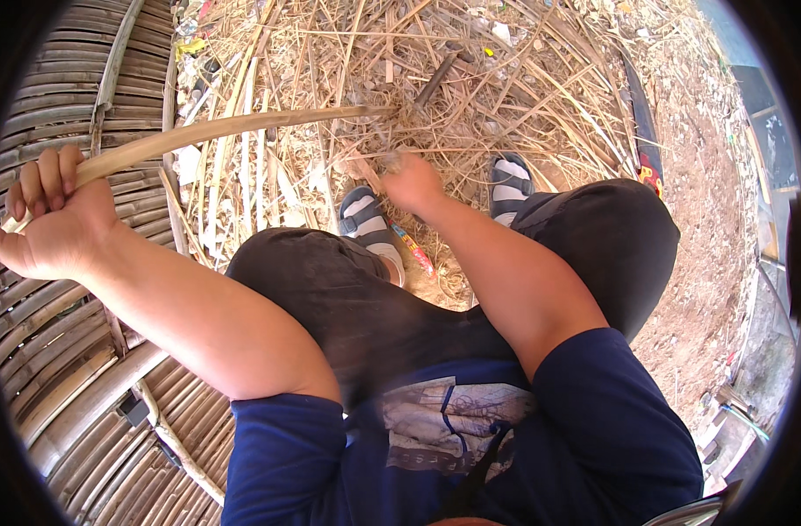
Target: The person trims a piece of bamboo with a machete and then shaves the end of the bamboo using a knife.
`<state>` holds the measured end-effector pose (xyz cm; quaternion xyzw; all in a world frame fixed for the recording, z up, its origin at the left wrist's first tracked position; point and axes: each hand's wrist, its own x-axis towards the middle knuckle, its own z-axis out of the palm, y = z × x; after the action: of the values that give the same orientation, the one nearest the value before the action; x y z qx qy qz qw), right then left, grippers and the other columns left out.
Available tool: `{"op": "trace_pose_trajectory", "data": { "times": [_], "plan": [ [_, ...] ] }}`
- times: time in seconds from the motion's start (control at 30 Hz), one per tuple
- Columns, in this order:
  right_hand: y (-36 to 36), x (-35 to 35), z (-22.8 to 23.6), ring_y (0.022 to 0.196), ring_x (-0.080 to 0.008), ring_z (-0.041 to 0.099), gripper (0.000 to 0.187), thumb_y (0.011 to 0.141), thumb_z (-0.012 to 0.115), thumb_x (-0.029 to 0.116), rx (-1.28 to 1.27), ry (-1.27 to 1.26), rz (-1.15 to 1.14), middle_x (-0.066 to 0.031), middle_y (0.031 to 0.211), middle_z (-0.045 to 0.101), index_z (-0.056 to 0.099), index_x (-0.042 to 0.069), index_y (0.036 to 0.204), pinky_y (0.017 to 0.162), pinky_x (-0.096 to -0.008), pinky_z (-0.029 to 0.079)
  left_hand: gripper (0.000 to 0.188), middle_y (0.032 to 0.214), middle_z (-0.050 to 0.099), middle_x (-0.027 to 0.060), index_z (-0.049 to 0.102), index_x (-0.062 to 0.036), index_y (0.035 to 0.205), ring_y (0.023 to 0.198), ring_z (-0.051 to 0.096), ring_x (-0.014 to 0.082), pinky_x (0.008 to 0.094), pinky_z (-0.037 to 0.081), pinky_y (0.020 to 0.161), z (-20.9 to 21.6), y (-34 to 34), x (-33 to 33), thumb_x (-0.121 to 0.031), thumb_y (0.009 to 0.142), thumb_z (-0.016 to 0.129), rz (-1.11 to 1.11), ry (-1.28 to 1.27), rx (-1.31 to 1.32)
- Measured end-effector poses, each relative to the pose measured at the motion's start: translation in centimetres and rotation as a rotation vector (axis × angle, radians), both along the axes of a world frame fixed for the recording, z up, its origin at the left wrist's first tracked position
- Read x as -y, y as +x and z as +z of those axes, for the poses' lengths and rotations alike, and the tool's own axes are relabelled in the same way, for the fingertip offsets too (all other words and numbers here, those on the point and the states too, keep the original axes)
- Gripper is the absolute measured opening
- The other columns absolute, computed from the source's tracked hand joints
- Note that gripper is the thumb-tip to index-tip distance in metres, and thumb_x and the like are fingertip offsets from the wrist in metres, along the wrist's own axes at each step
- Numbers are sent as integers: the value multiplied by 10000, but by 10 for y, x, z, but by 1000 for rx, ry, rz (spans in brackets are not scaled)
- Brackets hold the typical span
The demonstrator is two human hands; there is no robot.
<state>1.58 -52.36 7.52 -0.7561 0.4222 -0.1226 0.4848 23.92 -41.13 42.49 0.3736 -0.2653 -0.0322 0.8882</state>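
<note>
One strip (234, 125) across edge of slatted panel (133, 210)

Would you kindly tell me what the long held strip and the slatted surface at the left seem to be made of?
The long held strip: probably split bamboo or wood, matte and pale tan, judging by its colour and gentle bow. The slatted surface: likely bamboo, weathered brown-grey, given its narrow, rounded slats.
</note>
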Motion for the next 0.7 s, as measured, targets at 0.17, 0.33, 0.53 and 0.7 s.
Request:
{"op": "trace_pose_trajectory", "data": {
  "times": [0.17, 0.33, 0.53, 0.7],
  "plan": [
    [28, -21, 87, 836, -418, 675, 377, 804, 674, 176, 271, 74, 258, -252, 859, 674, 554, 1, 1116, 749, -484, 526, 345, 604, 281, 9, 338, -101, 747, 491, 225, 123, 284, 201, 465, 1, -23, 25, -397, 884, 450, 614, 130, -37],
    [12, -30, 44, 843, -426, 674, 370, 784, 661, 164, 156, 75, 139, -262, 846, 667, 533, 0, 1090, 746, -502, 519, 404, 632, 317, 7, 315, -117, 778, 521, 227, 120, 284, 223, 495, -2, -31, 23, -440, 1014, 263, 682, 174, -90],
    [15, -8, 64, 830, -423, 669, 369, 767, 668, 183, 8, 123, 159, -247, 858, 674, 565, -14, 1061, 751, -493, 526, 416, 623, 309, -10, 326, -134, 756, 519, 222, 117, 283, 225, 492, -10, -13, 2, -442, 1033, 291, 653, 166, -138],
    [35, -24, 130, 830, -405, 670, 291, 783, 668, 164, 216, 54, 413, -220, 891, 678, 542, -1, 988, 727, -474, 525, 417, 634, 314, -13, 335, -136, 753, 529, 227, 119, 288, 229, 500, -12, -18, 6, -439, 1038, 308, 597, 151, -97]
  ]
}}
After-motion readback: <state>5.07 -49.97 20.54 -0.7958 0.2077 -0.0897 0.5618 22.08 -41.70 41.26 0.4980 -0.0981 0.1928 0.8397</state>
